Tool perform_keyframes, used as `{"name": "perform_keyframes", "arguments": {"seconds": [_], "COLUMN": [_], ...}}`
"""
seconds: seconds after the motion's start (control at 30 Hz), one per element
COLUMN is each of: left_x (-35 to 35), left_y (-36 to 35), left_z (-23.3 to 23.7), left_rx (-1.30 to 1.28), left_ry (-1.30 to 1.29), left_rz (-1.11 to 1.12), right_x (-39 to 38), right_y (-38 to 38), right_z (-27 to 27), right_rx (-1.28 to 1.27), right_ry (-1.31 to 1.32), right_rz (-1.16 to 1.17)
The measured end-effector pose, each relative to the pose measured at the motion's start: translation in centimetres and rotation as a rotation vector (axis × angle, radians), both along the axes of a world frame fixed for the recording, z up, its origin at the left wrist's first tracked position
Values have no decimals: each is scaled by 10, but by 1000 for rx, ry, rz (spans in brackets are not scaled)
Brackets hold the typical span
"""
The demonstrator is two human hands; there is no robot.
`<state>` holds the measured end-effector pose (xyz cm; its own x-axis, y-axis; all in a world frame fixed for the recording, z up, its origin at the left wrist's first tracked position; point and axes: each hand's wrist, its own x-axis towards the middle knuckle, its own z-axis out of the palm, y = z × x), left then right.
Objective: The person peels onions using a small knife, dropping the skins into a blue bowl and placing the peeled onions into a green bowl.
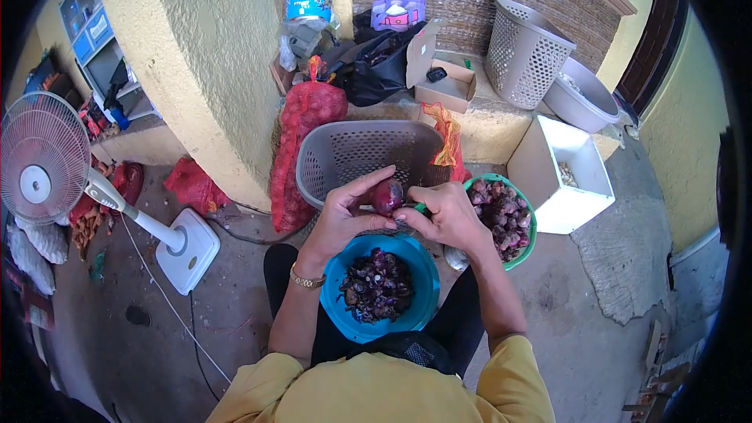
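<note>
My left hand [350,207] holds a red onion [387,197] between thumb and fingers, above the front edge of a grey perforated basket [368,133]. Close against the onion's right side, my right hand [446,215] is closed on a small tool with a green handle [422,208]; its blade is hard to make out. Below both hands, a blue basin [427,286] between my legs holds dark purple peelings [376,286]. A green basin [533,235] full of purple onions [501,215] is to the right of my right hand.
Red mesh sacks [301,149] stand left of the basket. A white box [560,176] and a grey basin [583,98] are at the right. A standing fan [35,180] is on the left, its cord across the floor. An open cardboard box [450,90] lies on the ledge.
</note>
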<state>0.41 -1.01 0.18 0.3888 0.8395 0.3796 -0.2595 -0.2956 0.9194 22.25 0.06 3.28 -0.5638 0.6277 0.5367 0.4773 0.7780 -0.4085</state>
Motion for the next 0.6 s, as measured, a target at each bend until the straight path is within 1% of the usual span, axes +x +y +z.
{"name": "perform_keyframes", "arguments": {"seconds": [0.13, 0.17, 0.23, 0.3, 0.4, 0.47, 0.6], "left_x": [1, 1, 0, 1, 2, 5, 6], "left_y": [5, 5, 4, 4, 3, 0, 1], "left_z": [-6, -7, -5, -4, -2, 4, 2], "left_rx": [47, 57, 38, 20, 69, 17, 9], "left_ry": [-41, -42, -55, -69, -41, -60, -84], "left_rz": [57, 84, 62, 40, 30, 38, 49], "right_x": [4, 5, 4, 2, 2, 0, -2], "right_y": [-3, -3, -5, -6, -4, -3, -3], "right_z": [-1, -1, 0, 6, 7, 5, 5], "right_rx": [0, -17, -36, 7, 62, 55, 62], "right_ry": [-25, 21, 68, 103, 83, 78, 31], "right_rz": [-13, -33, -54, -80, -84, -85, -93]}}
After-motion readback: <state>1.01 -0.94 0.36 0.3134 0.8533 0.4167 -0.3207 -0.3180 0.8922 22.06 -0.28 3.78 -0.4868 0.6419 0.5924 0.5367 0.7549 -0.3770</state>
